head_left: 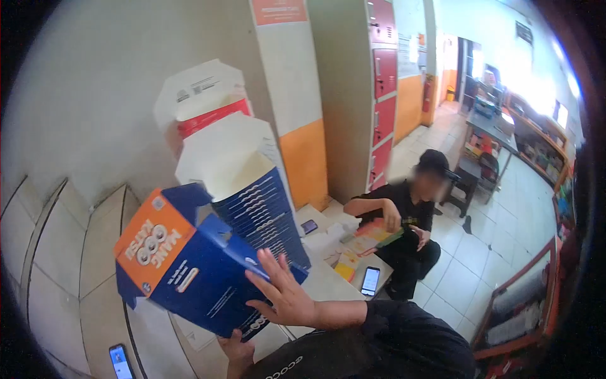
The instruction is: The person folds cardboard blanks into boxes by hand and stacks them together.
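Note:
A blue and orange cardboard box (pixel 208 281) with upside-down printed lettering is tilted in front of me, its end flaps sticking out. My right hand (pixel 281 294) lies against the box's near side with its fingers spread. At the lower edge of the same box, my left hand (pixel 237 348) grips the cardboard, with part of its fingers hidden behind or under it. Just behind stands a stack of blue cartons (pixel 255 211) with white insides and raised flaps. A carton with a red strip (pixel 214 117) leans further back by the wall.
A phone (pixel 120 362) lies at lower left, another phone (pixel 370 280) on the table to the right, and a third phone (pixel 309 226) behind. A co-worker (pixel 410 221) in black crouches or sits there, hands near yellow and green printed card (pixel 375 239). Red lockers (pixel 384 76) stand beyond.

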A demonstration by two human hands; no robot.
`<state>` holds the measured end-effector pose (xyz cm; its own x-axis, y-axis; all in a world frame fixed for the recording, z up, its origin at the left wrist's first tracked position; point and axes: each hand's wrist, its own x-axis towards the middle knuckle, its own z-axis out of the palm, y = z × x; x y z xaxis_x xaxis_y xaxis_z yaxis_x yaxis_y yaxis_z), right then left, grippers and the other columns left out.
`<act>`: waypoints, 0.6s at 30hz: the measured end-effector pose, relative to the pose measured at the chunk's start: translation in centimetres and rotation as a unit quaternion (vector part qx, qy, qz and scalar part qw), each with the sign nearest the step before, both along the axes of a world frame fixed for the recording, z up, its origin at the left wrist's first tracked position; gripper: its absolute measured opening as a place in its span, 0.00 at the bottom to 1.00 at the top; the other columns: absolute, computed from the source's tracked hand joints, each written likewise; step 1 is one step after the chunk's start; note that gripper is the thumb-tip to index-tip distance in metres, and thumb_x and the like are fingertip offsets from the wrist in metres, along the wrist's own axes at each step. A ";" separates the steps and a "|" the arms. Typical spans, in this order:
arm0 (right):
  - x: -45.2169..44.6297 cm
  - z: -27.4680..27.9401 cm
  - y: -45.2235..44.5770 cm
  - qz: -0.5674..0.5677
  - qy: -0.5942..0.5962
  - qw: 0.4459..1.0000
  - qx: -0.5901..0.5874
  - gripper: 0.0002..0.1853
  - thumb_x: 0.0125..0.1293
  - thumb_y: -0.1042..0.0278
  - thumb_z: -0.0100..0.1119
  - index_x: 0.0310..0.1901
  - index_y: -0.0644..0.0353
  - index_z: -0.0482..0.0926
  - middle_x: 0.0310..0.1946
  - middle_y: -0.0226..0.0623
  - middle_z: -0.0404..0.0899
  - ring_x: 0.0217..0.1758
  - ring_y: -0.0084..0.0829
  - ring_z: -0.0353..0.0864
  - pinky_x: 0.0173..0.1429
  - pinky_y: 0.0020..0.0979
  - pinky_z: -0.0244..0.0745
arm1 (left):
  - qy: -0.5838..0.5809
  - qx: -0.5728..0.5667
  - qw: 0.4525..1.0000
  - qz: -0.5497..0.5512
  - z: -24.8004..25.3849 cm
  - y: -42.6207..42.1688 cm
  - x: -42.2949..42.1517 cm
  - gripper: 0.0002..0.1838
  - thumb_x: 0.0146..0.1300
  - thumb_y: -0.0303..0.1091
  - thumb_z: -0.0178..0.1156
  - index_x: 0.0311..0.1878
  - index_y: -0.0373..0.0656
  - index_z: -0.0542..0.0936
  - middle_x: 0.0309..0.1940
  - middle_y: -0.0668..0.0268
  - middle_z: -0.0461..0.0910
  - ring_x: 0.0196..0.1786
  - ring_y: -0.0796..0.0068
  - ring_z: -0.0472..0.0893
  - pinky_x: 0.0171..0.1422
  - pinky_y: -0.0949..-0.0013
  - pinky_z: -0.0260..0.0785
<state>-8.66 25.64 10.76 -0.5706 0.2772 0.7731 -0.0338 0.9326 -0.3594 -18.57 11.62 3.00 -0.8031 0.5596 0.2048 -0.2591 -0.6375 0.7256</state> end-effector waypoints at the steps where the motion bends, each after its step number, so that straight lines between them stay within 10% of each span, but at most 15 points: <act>1: 0.1 -1.1 0.2 0.017 0.032 0.999 0.006 0.35 0.57 0.61 0.60 0.64 0.62 0.56 0.67 0.60 0.46 0.71 0.56 0.43 0.68 0.57 0.39 | 0.005 -0.003 1.000 -0.012 -1.1 -0.5 -0.6 0.37 0.45 0.31 0.70 0.58 0.37 0.63 0.50 0.58 0.73 0.50 0.60 0.76 0.53 0.57 0.73; 8: 1.6 -2.6 0.2 -0.025 0.065 0.993 -0.091 0.45 0.55 0.54 0.63 0.66 0.66 0.48 0.68 0.57 0.44 0.72 0.52 0.42 0.70 0.53 0.34 | 0.177 -0.158 0.971 0.039 -5.7 -2.7 -3.8 0.21 0.64 0.35 0.53 0.54 0.32 0.63 0.46 0.56 0.72 0.45 0.62 0.72 0.51 0.62 0.68; 12: 1.6 -3.1 0.6 0.042 -0.011 0.988 -0.148 0.51 0.55 0.47 0.61 0.68 0.66 0.40 0.67 0.57 0.45 0.70 0.54 0.47 0.71 0.48 0.38 | 0.439 -0.315 0.807 0.239 -14.2 -4.0 -7.6 0.22 0.66 0.45 0.49 0.51 0.33 0.64 0.43 0.54 0.72 0.42 0.60 0.72 0.48 0.63 0.69; 13: 1.7 -3.1 0.4 0.081 -0.031 0.980 -0.181 0.51 0.55 0.47 0.61 0.68 0.66 0.39 0.67 0.58 0.45 0.70 0.54 0.48 0.71 0.47 0.40 | 0.351 -0.230 0.907 0.015 -9.0 -3.9 -6.5 0.29 0.62 0.56 0.52 0.55 0.43 0.65 0.50 0.62 0.71 0.52 0.65 0.67 0.65 0.58 0.55; 18: 2.2 -3.3 0.1 0.233 -0.127 0.912 -0.311 0.52 0.57 0.44 0.59 0.69 0.59 0.35 0.56 0.60 0.64 0.56 0.55 0.69 0.60 0.42 0.62 | 0.314 -0.252 0.915 0.032 -5.4 -3.9 -4.8 0.30 0.59 0.54 0.55 0.56 0.42 0.64 0.51 0.61 0.70 0.54 0.63 0.67 0.64 0.58 0.58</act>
